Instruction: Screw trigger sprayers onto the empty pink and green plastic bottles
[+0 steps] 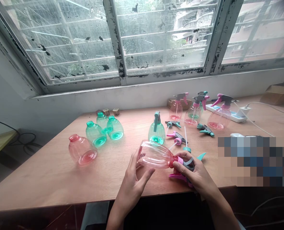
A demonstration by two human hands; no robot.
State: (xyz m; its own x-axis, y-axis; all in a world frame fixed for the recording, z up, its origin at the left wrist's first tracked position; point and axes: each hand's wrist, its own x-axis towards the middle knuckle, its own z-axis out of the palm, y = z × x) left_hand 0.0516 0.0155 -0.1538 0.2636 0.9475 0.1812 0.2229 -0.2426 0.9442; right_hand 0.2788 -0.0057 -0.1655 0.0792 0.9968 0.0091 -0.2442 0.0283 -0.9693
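A clear pink spray bottle [156,155] lies on its side in the air above the table's front part, its neck toward the right. My left hand [137,177] is closed around its base, fingers behind and thumb in front. At the neck, my right hand [192,169] grips the pink collar [179,160] of a grey spray head [189,163] between thumb and fingers. A pink trigger [179,176] shows below the right hand; I cannot tell whether it belongs to this head. Just behind the bottle stands a green spray bottle [156,132] with its head on.
Headless green bottles [115,129] and a pink one [82,150] stand at the left. Loose spray heads [206,130] lie behind my right hand. Fitted pink bottles [219,118], a power strip [235,115] and a cardboard box [277,95] are at the back right. A pixelated patch hides the right side.
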